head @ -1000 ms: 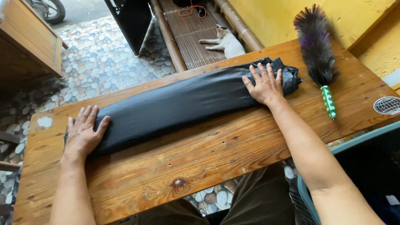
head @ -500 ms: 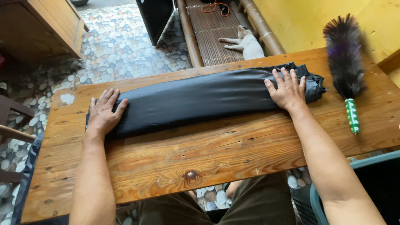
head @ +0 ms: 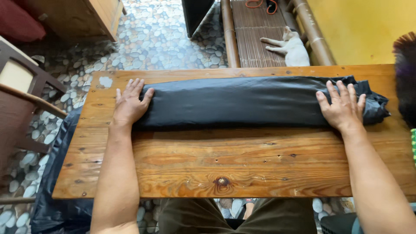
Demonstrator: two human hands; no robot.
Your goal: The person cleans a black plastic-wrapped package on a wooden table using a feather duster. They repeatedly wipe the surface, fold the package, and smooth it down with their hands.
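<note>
A long black sheet of plastic-like fabric, folded into a narrow band, lies across the far half of a wooden table. My left hand presses flat on its left end with fingers spread. At the right end, my right hand lies flat on the band in the same way, just short of the crumpled end of the fabric. Neither hand grips anything.
A feather duster with a green handle lies at the table's right edge. More black sheet hangs off the left side to the pebble floor. A white cat lies on a bamboo mat beyond the table. Wooden furniture stands left.
The view has shifted so the table sits level and the duster is mostly out of frame. Both hands stay flat on the ends of the black band.
</note>
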